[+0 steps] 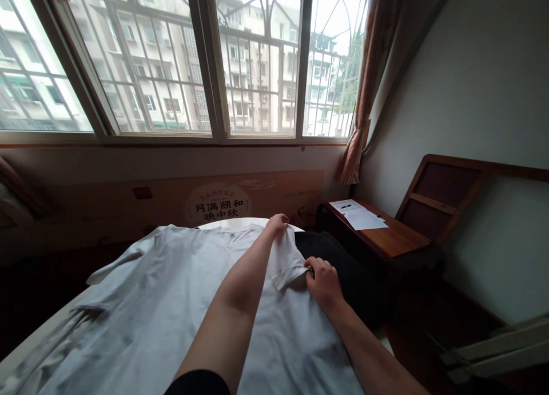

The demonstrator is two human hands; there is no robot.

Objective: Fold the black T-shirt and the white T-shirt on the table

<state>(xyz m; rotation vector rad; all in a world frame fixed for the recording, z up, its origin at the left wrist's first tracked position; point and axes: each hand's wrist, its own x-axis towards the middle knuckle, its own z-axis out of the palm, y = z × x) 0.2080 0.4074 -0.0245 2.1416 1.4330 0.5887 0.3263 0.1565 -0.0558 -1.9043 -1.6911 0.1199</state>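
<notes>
A white shirt (184, 303) lies spread over a pale round-edged table (240, 220), its left sleeve reaching past the far-left side. My left hand (278, 224) is stretched to the far right part of the shirt, its fingers closed on the cloth near the top of the right sleeve. Lower and closer to me, my right hand (323, 279) pinches the open end of that sleeve (289, 263). Between the two hands the sleeve is folded inward across the shirt. My left fingertips are partly hidden.
Black cloth (338, 258) hangs at the table's right side. Further right stands a wooden bench (403, 238) with papers (364, 216) and pens on it. A printed cardboard panel (300, 192) lines the wall under the barred window (257, 69). Pale rails (506, 343) stand at lower right.
</notes>
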